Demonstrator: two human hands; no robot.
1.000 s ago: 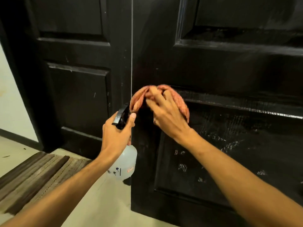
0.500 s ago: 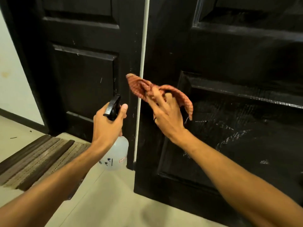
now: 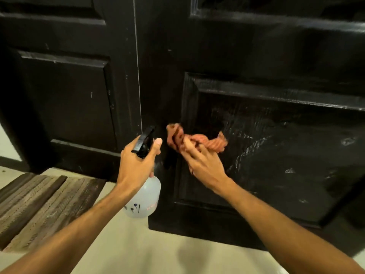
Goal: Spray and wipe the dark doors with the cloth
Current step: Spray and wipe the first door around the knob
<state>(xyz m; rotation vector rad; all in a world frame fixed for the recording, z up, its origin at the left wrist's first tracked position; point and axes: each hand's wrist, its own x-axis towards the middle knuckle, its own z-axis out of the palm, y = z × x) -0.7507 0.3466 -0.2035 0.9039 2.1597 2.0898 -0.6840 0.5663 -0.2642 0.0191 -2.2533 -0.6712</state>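
Two doors, one partly done: the right door (image 3: 276, 155) shows wet streaks where the right hand (image 3: 205, 165) presses the bunched cloth (image 3: 199, 142) with fingers curled, left hand (image 3: 136, 165) clamped on the bottle (image 3: 144, 200), left door (image 3: 65, 95) seemingly untouched.

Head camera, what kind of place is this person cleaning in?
Probably a home entrance or hallway. Tall dark panelled double doors fill the view, a striped doormat lies on the pale tiled floor before them, and a light wall with a dark skirting shows at the left.
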